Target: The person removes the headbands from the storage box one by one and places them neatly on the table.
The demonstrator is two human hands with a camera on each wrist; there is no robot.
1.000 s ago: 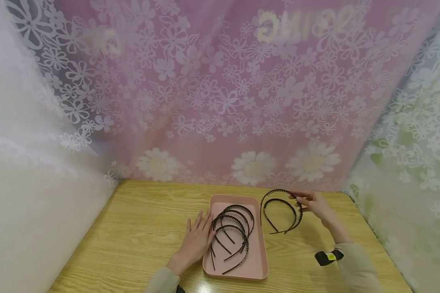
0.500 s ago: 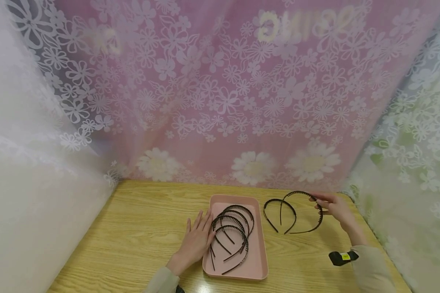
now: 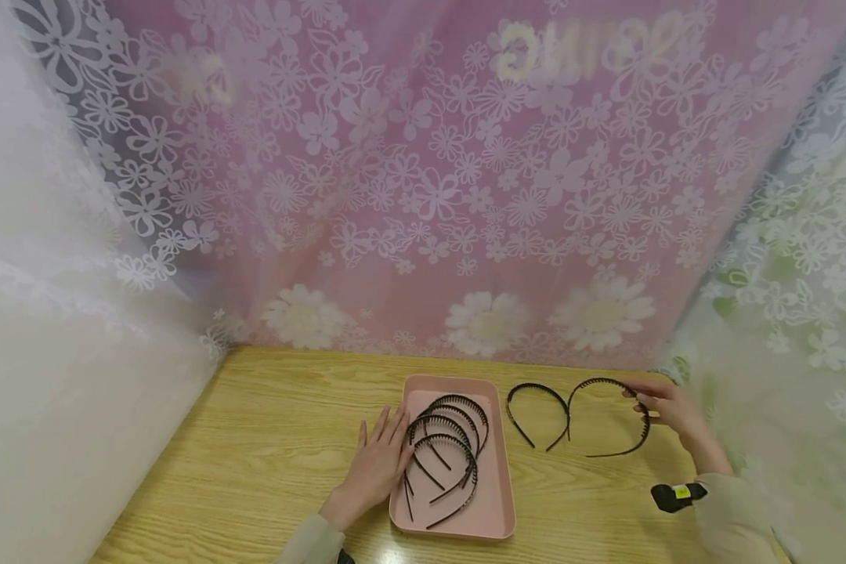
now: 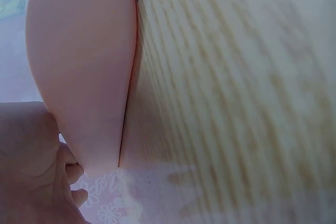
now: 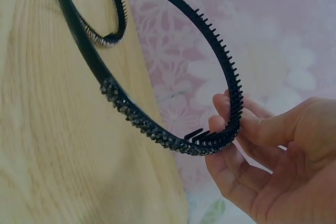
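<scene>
In the head view my right hand (image 3: 668,409) pinches a black toothed headband (image 3: 647,431) at the table's right side. The right wrist view shows this headband (image 5: 157,137) with dark sparkling stones along its outer band, my thumb and fingers around the toothed part. A second black headband (image 3: 536,385) lies on the table just left of it. My left hand (image 3: 377,462) rests with outspread fingers against the left rim of a pink tray (image 3: 493,509). Several black headbands (image 3: 458,439) overlap inside the tray. In the left wrist view, the tray's outer wall (image 4: 84,61) is beside my hand (image 4: 31,156).
The wooden table (image 3: 268,439) has its far edge against a pink floral curtain (image 3: 409,196). Pale curtains also hang at the left (image 3: 63,313) and at the right (image 3: 804,352), close to my right hand.
My right hand has moved right with the headband, which overlapped the one on the table and now stands beside it. The left hand and tray have not moved.
</scene>
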